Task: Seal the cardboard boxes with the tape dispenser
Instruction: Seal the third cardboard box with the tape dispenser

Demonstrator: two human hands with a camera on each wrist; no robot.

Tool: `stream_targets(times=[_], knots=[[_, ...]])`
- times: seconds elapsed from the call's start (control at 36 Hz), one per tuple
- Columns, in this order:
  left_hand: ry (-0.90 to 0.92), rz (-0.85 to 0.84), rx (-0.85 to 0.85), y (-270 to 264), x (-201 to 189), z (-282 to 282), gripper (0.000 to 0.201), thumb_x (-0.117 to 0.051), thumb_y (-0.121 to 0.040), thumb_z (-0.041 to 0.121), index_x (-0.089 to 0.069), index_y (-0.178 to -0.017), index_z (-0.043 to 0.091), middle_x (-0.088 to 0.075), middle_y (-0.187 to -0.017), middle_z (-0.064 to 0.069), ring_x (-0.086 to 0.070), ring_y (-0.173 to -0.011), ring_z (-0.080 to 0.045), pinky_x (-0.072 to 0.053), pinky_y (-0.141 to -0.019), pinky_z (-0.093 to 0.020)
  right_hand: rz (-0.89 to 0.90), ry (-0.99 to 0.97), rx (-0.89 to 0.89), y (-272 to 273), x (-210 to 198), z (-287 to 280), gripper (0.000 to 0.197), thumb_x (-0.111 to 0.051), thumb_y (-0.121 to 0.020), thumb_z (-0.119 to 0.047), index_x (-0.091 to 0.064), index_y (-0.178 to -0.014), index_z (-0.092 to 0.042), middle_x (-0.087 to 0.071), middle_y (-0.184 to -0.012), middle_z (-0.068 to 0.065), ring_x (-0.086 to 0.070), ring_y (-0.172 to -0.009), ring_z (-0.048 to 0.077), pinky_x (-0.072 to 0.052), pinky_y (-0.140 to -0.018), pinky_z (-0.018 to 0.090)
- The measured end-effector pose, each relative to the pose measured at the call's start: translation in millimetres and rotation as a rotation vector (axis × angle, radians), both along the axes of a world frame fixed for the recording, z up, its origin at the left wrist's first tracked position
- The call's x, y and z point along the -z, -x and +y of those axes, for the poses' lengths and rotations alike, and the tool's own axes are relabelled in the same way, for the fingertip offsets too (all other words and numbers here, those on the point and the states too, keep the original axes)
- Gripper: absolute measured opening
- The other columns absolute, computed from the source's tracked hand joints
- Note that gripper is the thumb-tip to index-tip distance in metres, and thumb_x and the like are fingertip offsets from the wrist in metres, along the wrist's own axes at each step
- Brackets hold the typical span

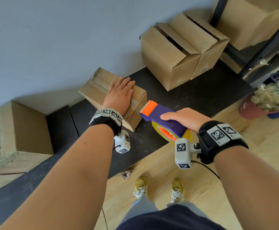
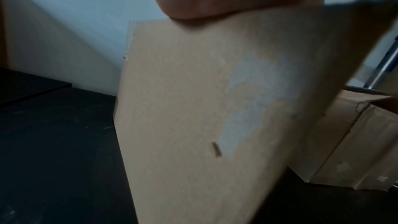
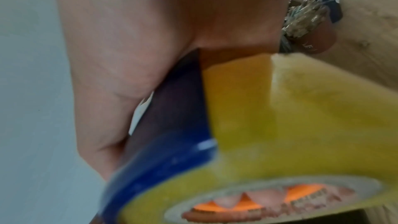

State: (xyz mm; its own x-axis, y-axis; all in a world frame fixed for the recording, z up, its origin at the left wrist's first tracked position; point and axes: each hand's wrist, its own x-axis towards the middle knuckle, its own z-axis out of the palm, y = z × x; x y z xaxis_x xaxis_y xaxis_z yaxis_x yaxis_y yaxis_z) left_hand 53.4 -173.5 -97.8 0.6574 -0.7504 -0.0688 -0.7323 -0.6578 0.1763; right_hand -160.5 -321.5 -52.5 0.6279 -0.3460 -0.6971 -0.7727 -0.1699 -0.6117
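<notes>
Left hand pins small box, right hand holds tape dispenser just off its near end.

Head: left hand (image 1: 120, 95) flat, fingers straight, on the taped cardboard box (image 1: 102, 90) on the black mat (image 1: 193, 97); right hand (image 1: 183, 119) wrapped round the tape dispenser (image 1: 162, 120), orange blade end near the box corner. Two open boxes (image 1: 181, 52) behind, untaped.
Left wrist: box side (image 2: 193, 108), old tape patch; blurry.
Right wrist: fingers clenched on dispenser body (image 3: 172, 108), yellow roll (image 3: 290, 125).
Risk: box is light, may slide or tip if the tape drags; blade sits close to the left wrist.
</notes>
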Motion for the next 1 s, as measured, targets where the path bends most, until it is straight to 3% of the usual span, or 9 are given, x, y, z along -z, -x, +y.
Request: stream_targets(times=[0.17, 0.25, 0.33, 0.42, 0.5, 0.67, 0.81, 0.92, 1.0], knots=[[-0.007, -0.071, -0.041, 0.3, -1.4, 0.6, 0.048, -0.016, -0.104, 0.042, -0.02, -0.151, 0.034, -0.013, -0.161, 0.004, -0.004, -0.148, -0.016, 0.0, -0.121, -0.04, -0.052, 0.029, 0.017, -6.1, 0.0, 6.6, 0.043, -0.067, -0.081, -0.053, -0.065, -0.095, -0.012, -0.069, -0.093, 0.006, -0.067, -0.086, 0.019, -0.05, -0.084, 0.034], [0.098, -0.095, -0.154, 5.6, -3.9, 7.8, 0.051, -0.02, -0.103, 0.045, -0.026, -0.151, 0.028, -0.021, -0.159, 0.002, -0.011, -0.148, -0.017, -0.005, -0.121, -0.041, -0.059, 0.054, 0.016, -9.7, 1.2, 9.3, 0.049, -0.067, -0.081, -0.053, -0.066, -0.099, -0.007, -0.069, -0.094, 0.009, -0.067, -0.088, 0.022, -0.048, -0.078, 0.031], [0.217, -0.079, -0.225, 17.6, -7.4, 17.3, 0.049, -0.026, -0.102, 0.039, -0.033, -0.149, 0.024, -0.028, -0.156, 0.001, -0.017, -0.146, -0.018, -0.008, -0.12, -0.042, -0.049, 0.073, 0.007, -13.1, 3.5, 11.4, 0.051, -0.067, -0.081, -0.054, -0.065, -0.102, -0.007, -0.068, -0.098, 0.01, -0.066, -0.09, 0.022, -0.049, -0.083, 0.032], [0.227, 0.006, -0.263, 33.2, -7.2, 31.8, 0.053, -0.032, -0.099, 0.04, -0.026, -0.151, 0.03, -0.015, -0.16, 0.003, -0.003, -0.148, -0.015, 0.003, -0.12, -0.044, -0.029, 0.098, 0.015, -16.6, 6.2, 12.1, 0.056, -0.067, -0.08, -0.056, -0.063, -0.105, -0.006, -0.066, -0.1, 0.011, -0.065, -0.091, 0.022, -0.049, -0.089, 0.036], [0.154, 0.085, -0.22, 46.3, -3.5, 47.4, 0.068, -0.037, -0.093, 0.056, -0.013, -0.153, 0.036, 0.003, -0.161, 0.007, 0.013, -0.147, -0.014, 0.014, -0.117, -0.045, -0.024, 0.111, 0.009, -20.1, 8.3, 12.4, 0.059, -0.067, -0.079, -0.058, -0.064, -0.105, -0.005, -0.066, -0.103, 0.012, -0.063, -0.093, 0.023, -0.048, -0.09, 0.038], [-0.016, 0.058, -0.127, 50.0, -1.2, 53.7, 0.098, -0.054, -0.079, 0.061, 0.004, -0.153, 0.033, 0.016, -0.16, 0.002, 0.021, -0.145, -0.022, 0.015, -0.115, -0.051, -0.013, 0.109, -0.011, -21.5, 9.2, 10.2, 0.054, -0.067, -0.078, -0.058, -0.062, -0.1, -0.01, -0.064, -0.099, 0.008, -0.061, -0.089, 0.019, -0.044, -0.077, 0.032], [-0.123, -0.054, -0.055, 51.0, 1.1, 45.3, 0.085, -0.042, -0.086, 0.055, 0.007, -0.153, 0.033, 0.013, -0.161, 0.0, 0.017, -0.146, -0.026, 0.01, -0.116, -0.055, -0.014, 0.104, -0.027, -20.9, 9.8, 8.2, 0.048, -0.067, -0.078, -0.058, -0.06, -0.094, -0.013, -0.065, -0.096, 0.006, -0.062, -0.085, 0.018, -0.044, -0.075, 0.031], [-0.15, -0.084, -0.066, 51.8, 3.6, 43.1, 0.075, -0.032, -0.094, 0.057, 0.007, -0.152, 0.033, 0.011, -0.161, 0.0, 0.016, -0.146, -0.028, 0.01, -0.116, -0.056, -0.012, 0.088, -0.019, -18.4, 11.8, 5.3, 0.056, -0.068, -0.076, -0.06, -0.061, -0.102, -0.011, -0.066, -0.1, 0.008, -0.063, -0.091, 0.021, -0.047, -0.084, 0.035], [-0.172, -0.101, -0.075, 52.1, 4.4, 41.0, 0.072, -0.03, -0.095, 0.056, 0.008, -0.152, 0.032, 0.011, -0.161, -0.001, 0.015, -0.146, -0.029, 0.009, -0.116, -0.056, -0.023, 0.074, -0.013, -13.2, 10.9, 2.1, 0.051, -0.068, -0.078, -0.058, -0.061, -0.098, -0.012, -0.066, -0.097, 0.007, -0.064, -0.088, 0.021, -0.046, -0.075, 0.032]])
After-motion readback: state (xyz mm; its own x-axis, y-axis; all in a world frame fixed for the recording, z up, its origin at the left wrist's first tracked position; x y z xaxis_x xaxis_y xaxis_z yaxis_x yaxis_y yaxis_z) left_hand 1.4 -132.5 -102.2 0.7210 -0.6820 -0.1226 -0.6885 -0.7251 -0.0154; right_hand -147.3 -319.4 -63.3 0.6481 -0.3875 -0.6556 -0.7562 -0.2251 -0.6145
